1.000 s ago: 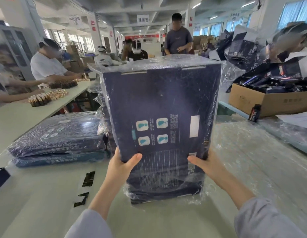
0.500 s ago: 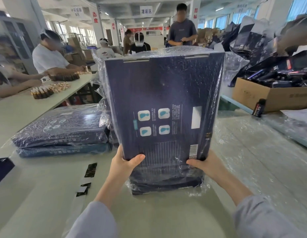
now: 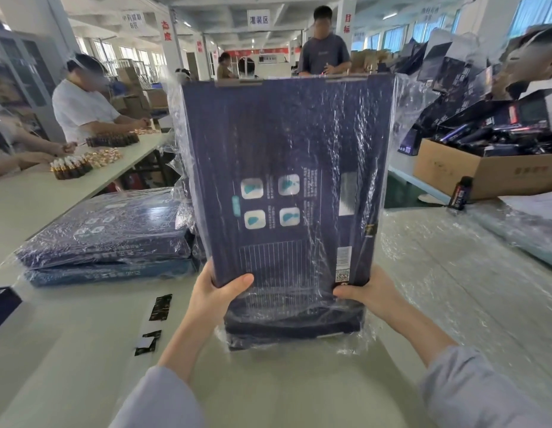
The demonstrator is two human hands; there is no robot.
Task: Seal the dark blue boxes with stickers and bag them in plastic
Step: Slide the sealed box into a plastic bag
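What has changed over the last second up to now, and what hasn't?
Little. The bagged dark blue box has edged up between the hands, so more of its barcode label shows above the right hand thumb. Nothing was newly taken or let go: the left hand and right hand still grip its lower sides. The stack of bagged boxes and the sticker strips stayed put.

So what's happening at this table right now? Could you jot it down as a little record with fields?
Held item: dark blue box, upright, inside a clear plastic bag
Left hand: grips the box's lower left edge, thumb on the front
Right hand: grips the lower right edge
Finished pile: bagged boxes, stacked flat at the left
Stickers: black, lying on the table beside the left arm
Far right: open carton of dark items
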